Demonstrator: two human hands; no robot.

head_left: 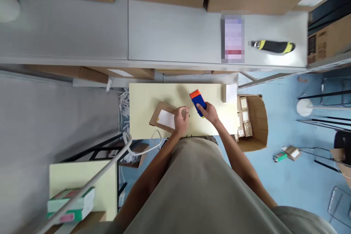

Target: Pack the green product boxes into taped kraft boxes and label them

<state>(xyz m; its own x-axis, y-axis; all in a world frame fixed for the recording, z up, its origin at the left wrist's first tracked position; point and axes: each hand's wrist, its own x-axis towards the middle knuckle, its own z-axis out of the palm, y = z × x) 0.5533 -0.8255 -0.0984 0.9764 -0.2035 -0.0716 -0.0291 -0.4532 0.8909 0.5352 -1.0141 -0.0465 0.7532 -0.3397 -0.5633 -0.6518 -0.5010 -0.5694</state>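
Blue-and-orange box [202, 105] held in right hand [211, 113], carton [165, 106] already labelled, left hand [181, 121] at its edge, grip unclear.

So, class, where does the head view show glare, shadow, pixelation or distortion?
Head view: glare on the shelf near the knife; same view: soft shadows on the table beyond the carton; same view: a pixelated patch on the shelf, wide-angle stretching of the shirt.

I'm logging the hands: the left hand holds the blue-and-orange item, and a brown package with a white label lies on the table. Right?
Not quite: the head view shows the right hand holding the blue-and-orange item, not the left hand. The rest stands.
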